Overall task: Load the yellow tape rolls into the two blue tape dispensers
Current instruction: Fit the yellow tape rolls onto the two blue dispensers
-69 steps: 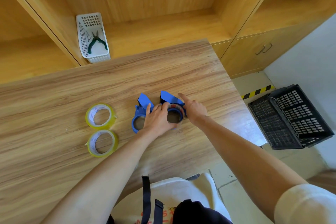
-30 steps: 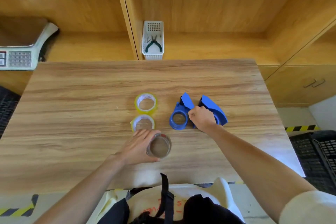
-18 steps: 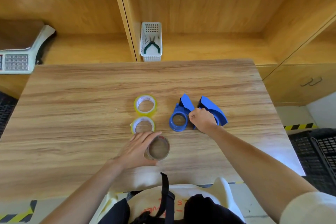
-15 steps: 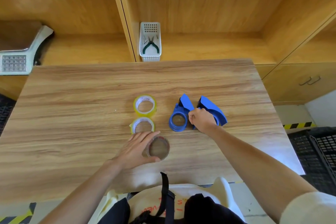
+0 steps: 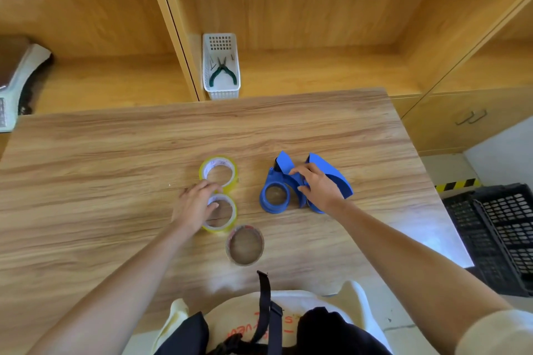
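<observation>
Two yellow tape rolls lie flat mid-table: the far roll and the near roll. My left hand rests on the near roll's left rim, with a thumb inside the core. Two blue tape dispensers sit to the right: the left dispenser lies free with an empty ring, and my right hand grips the right dispenser, covering most of it. A used brown tape core lies alone near the front edge.
A white slotted basket with green-handled pliers stands on the shelf behind the table. A scale sits at far left. Black plastic crates are on the floor to the right. The wooden table spreads wide to the left.
My left hand let go of the brown core near the front edge and moved up onto the near yellow roll. My right hand stayed on the right dispenser, its fingers spread more.
</observation>
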The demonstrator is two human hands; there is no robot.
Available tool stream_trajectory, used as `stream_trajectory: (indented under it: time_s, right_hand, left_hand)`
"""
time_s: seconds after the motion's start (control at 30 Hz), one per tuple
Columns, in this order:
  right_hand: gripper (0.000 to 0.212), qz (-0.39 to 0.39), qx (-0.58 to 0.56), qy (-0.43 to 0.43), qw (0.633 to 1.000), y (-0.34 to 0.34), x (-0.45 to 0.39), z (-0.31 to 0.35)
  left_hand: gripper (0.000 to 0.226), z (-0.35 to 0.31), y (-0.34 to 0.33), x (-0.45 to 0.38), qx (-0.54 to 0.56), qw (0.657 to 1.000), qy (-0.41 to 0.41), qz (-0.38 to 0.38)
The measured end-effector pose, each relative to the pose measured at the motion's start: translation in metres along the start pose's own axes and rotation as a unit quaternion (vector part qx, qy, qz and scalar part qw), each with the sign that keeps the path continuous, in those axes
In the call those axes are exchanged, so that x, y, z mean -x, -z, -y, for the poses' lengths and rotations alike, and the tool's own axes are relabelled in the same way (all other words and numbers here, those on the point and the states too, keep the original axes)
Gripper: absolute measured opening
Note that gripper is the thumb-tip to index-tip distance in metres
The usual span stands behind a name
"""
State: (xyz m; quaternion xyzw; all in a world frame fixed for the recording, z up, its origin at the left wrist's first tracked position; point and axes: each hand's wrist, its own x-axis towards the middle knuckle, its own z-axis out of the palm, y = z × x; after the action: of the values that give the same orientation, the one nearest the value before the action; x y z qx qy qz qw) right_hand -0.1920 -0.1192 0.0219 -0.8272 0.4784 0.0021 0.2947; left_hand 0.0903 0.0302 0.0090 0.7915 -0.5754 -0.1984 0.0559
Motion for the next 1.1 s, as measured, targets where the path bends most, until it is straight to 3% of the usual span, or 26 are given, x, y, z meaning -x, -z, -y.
stream_trajectory:
  time_s: [0.17,0.5,0.77,1.1]
  right_hand:
    - [0.043,0.005,-0.033,-0.015,0.999,-0.005,-0.002,-0.004]
    - [0.031,0.005,-0.03,-0.004,1.0,-0.004,-0.007,-0.005]
    - [0.022,-0.031,-0.035,0.006,0.999,0.002,-0.003,0.001]
    - [0.035,-0.067,-0.038,0.017,0.997,0.006,0.012,-0.013]
  left_hand:
    - [0.025,-0.007,-0.002,-0.004,0.001,0.999,0.025,-0.027]
    - [0.048,-0.007,-0.005,-0.013,0.066,0.998,-0.005,-0.017]
    - [0.028,-0.07,0.031,-0.046,0.105,0.988,-0.081,-0.075]
    - [0.026,-0.125,0.011,-0.063,0.088,0.989,-0.116,-0.017]
